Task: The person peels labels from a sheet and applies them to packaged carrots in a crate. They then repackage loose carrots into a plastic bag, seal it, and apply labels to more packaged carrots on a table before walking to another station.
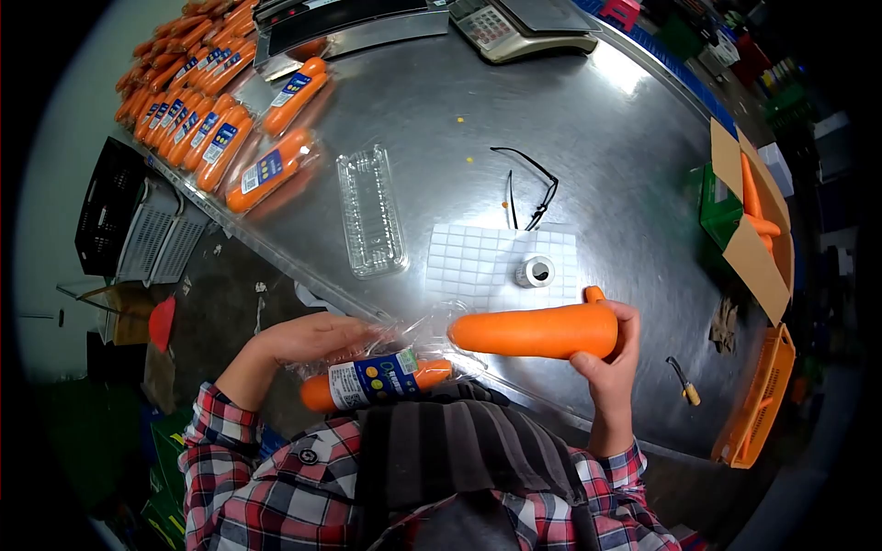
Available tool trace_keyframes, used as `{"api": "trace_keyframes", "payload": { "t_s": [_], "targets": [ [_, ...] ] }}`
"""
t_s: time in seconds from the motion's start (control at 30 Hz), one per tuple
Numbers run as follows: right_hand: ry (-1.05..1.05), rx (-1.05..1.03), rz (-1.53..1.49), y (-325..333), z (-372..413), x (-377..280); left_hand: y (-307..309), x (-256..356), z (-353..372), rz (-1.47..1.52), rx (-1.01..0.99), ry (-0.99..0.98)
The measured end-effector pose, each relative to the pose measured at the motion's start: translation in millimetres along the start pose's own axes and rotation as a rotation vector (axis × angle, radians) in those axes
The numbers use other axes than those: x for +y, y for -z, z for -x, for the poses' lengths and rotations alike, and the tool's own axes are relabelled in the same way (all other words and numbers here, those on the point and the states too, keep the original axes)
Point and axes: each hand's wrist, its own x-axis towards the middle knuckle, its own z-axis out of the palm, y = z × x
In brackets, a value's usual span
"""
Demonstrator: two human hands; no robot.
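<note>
My right hand (606, 354) grips a large carrot (537, 331) by its thick end, thumb below and fingers behind. The carrot's narrow tip points left, right at the clear film of a plastic bag (418, 329). My left hand (312, 344) holds the bag from the left, its fingers partly hidden by the film. Inside the bag lies another carrot (317, 395), under a blue and white label (375, 380). A smaller orange carrot end (594, 294) shows just beyond the large carrot.
Packed carrots (220, 147) are heaped at the far left, beside a sealing machine (354, 41) and a scale (514, 28). A clear plastic tray (371, 211), can (535, 272), label sheet (459, 266) and eyeglasses (548, 197) lie mid-table. On the right are a carton (774, 266), small knife (684, 384) and orange crate (767, 395).
</note>
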Motion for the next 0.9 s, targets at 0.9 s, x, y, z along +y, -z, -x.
{"api": "trace_keyframes", "payload": {
  "t_s": [0.9],
  "targets": [
    [-0.147, 0.43, 0.424, 23, 125, 12, -22, 38, -108, -0.433, -0.475, 0.132]
  ]
}}
